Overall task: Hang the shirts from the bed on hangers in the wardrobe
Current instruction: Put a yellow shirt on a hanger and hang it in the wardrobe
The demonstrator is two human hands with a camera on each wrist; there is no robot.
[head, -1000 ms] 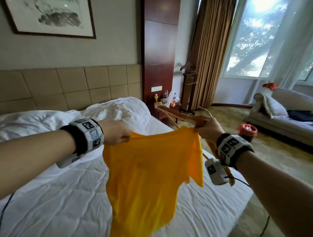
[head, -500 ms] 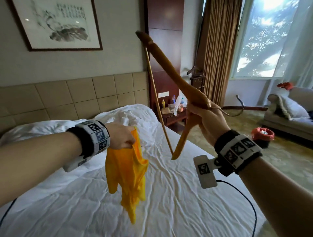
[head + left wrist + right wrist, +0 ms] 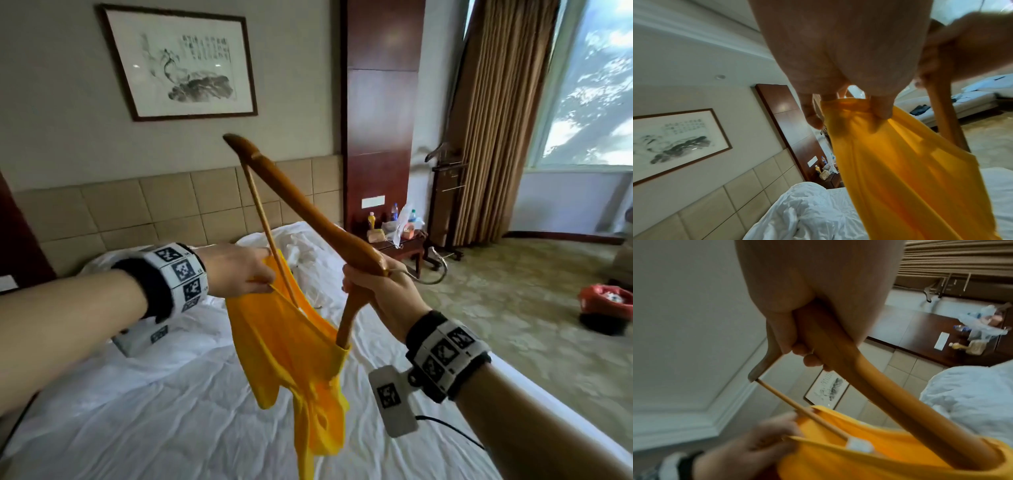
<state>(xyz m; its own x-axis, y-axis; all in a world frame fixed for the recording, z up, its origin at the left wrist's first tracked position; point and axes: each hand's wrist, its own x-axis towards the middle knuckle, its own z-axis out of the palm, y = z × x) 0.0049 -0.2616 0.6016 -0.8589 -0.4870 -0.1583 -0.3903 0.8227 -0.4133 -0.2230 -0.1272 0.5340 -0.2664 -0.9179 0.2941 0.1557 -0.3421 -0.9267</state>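
While the left hand (image 3: 236, 270) pinches the yellow shirt's (image 3: 294, 353) collar, the right hand (image 3: 380, 294) grips the tilted wooden hanger (image 3: 308, 212).

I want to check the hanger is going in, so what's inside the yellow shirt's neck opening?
One arm of the wooden hanger and the end of its thin crossbar pass into the yellow shirt at the neck. The arm's tip is covered by fabric.

I see a yellow shirt (image 3: 291, 346) held up above the bed (image 3: 144, 411), its body hanging limp and bunched, collar opening pulled wide. A brown wooden hanger (image 3: 308, 219) stands tilted steeply on end; its lower arm and thin crossbar pass down into the collar opening, its metal hook points right.
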